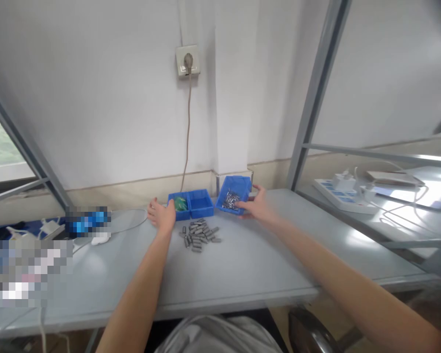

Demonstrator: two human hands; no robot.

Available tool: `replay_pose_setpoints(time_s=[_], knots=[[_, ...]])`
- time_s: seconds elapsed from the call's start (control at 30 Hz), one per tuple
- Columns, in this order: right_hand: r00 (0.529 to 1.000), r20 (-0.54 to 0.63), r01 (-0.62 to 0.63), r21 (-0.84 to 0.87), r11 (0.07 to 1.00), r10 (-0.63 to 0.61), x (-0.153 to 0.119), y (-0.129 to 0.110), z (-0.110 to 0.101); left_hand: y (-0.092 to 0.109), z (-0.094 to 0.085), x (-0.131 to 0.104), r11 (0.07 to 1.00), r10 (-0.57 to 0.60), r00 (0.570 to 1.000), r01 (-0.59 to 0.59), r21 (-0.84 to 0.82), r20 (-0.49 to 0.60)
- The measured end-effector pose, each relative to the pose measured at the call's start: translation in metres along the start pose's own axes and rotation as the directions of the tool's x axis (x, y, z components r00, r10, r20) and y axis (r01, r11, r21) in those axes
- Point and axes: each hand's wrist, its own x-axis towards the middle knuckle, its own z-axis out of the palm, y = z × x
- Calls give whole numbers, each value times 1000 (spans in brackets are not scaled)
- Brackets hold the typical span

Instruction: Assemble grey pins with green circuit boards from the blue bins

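Two hands work: right hand (259, 206) grips the tilted bin (234, 194); left hand (163, 215), open, steadies the tray (191, 204); overtilting could spill pins (231, 200) beyond the pile (200, 234).

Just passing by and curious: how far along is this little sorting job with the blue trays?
A pile of metal pieces already lies on the table. The right hand holds a tilted tray with pieces inside; the left hand touches the double tray. The pile remains unsorted.

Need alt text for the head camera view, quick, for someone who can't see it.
The right hand tilts a blue bin holding small metal pieces. The left hand rests against a two-compartment blue tray. A pile of grey metal cylinders lies on the grey table.
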Motion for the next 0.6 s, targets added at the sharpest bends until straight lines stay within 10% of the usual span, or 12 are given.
replay_pose_setpoints(time_s=[0.13, 0.33, 0.6], knots=[[996, 86, 2, -18, 1000, 0, -23, 4, -5, 20, -25, -32, 937, 343, 939, -343, -61, -8], [985, 160, 72, -64, 995, -61, -46, 0, 9, 5, -40, -65, 644, 711, 467, -732, -221, 526], [934, 342, 198, -248, 948, -106, -56, -14, 38, -8, -28, -76, 615, 652, 473, -787, -47, 592]])
